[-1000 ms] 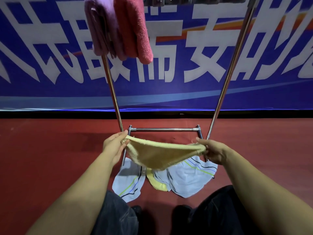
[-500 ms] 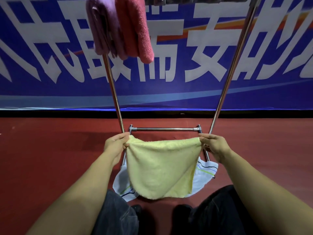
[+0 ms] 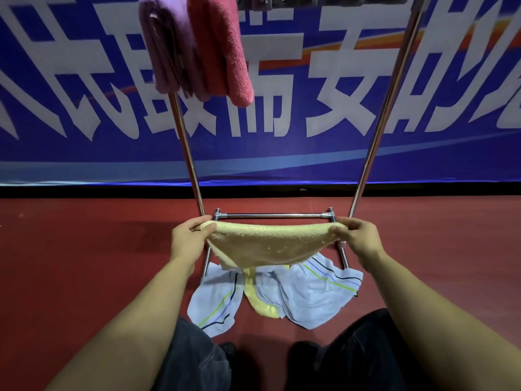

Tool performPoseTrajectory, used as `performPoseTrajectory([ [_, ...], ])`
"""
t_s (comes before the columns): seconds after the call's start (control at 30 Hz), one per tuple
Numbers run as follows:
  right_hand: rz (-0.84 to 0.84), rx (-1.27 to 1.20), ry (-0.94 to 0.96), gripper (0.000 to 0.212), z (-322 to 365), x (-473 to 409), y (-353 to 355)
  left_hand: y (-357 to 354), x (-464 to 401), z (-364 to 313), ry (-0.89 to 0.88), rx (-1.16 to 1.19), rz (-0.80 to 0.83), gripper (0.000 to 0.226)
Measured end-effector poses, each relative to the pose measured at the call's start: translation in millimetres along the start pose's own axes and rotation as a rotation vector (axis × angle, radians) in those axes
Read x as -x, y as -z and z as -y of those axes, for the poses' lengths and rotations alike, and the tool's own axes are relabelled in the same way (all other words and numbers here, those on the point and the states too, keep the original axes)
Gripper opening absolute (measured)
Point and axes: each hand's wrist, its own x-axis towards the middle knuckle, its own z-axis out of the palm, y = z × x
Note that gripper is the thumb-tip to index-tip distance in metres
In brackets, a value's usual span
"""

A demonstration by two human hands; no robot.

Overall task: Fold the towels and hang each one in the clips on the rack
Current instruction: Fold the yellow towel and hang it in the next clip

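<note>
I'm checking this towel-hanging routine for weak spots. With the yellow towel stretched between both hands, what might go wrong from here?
1. The left hand and right hand pinch the yellow terry towel only at its ends; the sagging middle may fold unevenly.
2. The striped pale-blue towels lie on the red floor by the person's feet and might get stepped on.
3. The purple folded towel and pink folded towel crowd the rack's left end.

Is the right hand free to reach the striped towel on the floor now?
Probably not yet: the right hand pinches one end of the yellow towel, which sags above the striped towel. The left hand holds the other end.
</note>
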Motion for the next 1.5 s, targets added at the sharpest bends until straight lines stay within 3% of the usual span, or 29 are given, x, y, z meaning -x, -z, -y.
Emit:
performPoseTrajectory([
  [0.13,0.002,0.184,0.053,0.04,-0.3,-1.1,2.2,5.0,1.0,1.2,-0.088,-0.239,0.016,0.034],
  [0.23,-0.007,0.361,0.082,0.041,-3.0,-5.8,6.5,8.3,3.6,0.1,-0.13,-0.401,0.022,0.029],
  [0.37,0.011,0.466,0.099,0.02,0.3,-2.2,13.1,11.5,8.5,-4.6,-0.171,-0.639,0.053,0.022],
  [0.47,0.016,0.495,0.134,0.021,2.5,1.7,13.3,13.6,6.0,-0.7,-0.183,-0.721,0.037,0.016],
  [0.67,0.116,0.47,0.197,0.024,3.9,2.8,8.7,20.2,1.2,7.4,-0.112,-0.463,0.155,0.014],
  [0.73,0.086,0.425,0.242,0.023,7.8,7.6,6.9,21.8,1.8,5.8,-0.112,-0.368,0.139,0.022],
  [0.93,-0.067,0.217,0.336,0.022,28.9,18.8,-3.9,1.8,24.2,-21.1,-0.275,-0.335,0.014,0.012],
  [1.13,-0.064,0.042,0.192,0.02,29.0,22.9,-20.5,-23.4,31.4,-21.4,-0.199,-0.339,0.047,0.022],
  [1.37,0.125,-0.045,0.207,0.013,37.8,29.7,-53.2,-65.3,38.9,-22.7,-0.009,-0.08,0.2,0.026],
  [1.5,0.35,-0.082,0.155,0.034,43.4,41.2,-76.0,-87.3,48.3,-28.5,0.108,0.102,0.328,0.026],
])
